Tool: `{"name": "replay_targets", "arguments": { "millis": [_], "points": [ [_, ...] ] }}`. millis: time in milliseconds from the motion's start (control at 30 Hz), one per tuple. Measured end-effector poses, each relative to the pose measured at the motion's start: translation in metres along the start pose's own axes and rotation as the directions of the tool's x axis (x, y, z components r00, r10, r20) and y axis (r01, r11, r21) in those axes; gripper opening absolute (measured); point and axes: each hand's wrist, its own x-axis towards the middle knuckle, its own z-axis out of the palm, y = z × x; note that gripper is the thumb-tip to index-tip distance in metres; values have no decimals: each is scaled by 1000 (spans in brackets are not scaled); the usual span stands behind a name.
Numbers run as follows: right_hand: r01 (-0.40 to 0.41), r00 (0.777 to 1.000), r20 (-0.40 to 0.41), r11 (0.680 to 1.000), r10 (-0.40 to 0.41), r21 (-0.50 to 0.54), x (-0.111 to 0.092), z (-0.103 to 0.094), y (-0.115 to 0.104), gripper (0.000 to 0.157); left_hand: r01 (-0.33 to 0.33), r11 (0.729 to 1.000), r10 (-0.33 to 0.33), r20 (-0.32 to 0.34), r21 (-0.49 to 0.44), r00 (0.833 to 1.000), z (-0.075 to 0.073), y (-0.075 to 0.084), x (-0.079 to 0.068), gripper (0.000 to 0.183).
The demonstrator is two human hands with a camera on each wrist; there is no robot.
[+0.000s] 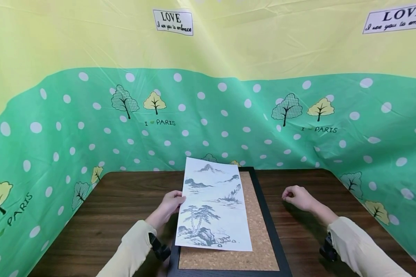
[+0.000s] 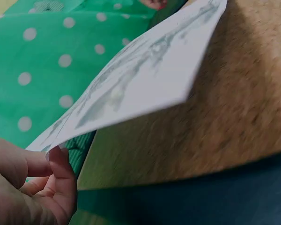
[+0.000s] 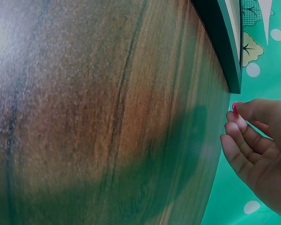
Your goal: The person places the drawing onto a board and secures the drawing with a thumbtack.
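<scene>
My left hand (image 1: 171, 203) pinches the left edge of a white sheet of paper (image 1: 213, 200) printed with an ink landscape of mountains and pines. The sheet is held tilted over a cork board (image 1: 260, 215), covering much of it. In the left wrist view, the thumb and fingers (image 2: 61, 173) grip the paper's edge, and its near corner stands up off the cork (image 2: 234, 84). To the right of the board, my right hand (image 1: 299, 197) hovers above the table with curled fingers. Between its thumb and fingertips is a small red push pin (image 3: 235, 108), mostly hidden.
The cork board has a black frame (image 1: 265, 207) and lies on a dark wooden table (image 1: 124, 207). A green and yellow cloth (image 1: 208, 104) with dots and trees hangs behind and beside the table. Each wrist wears a small black camera (image 1: 159, 248).
</scene>
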Motion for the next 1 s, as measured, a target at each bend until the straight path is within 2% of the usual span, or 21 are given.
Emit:
{"name": "replay_targets", "arguments": {
  "millis": [200, 333, 567, 700, 1000],
  "points": [
    [2, 1000, 2, 1000, -2, -5, 0, 3, 2, 6, -85, 996, 85, 22, 26, 996, 18, -6, -4, 16],
    [0, 1000, -1, 1000, 0, -10, 0, 4, 1, 7, -132, 988, 129, 36, 85, 991, 25, -10, -7, 6],
    [10, 1000, -5, 1000, -10, -11, 0, 5, -1, 6, -218, 944, 208, 66, 247, 976, 30, -13, -10, 7],
    [-5, 1000, -3, 1000, 5, -15, -1, 6, 1, 6, -238, 921, 228, 70, 308, 971, 32, -13, -12, 11],
    [-14, 1000, 2, 1000, 14, -8, -3, 5, -1, 6, -256, 897, 246, 74, 361, 966, 30, -16, -9, 27]
  ]
}}
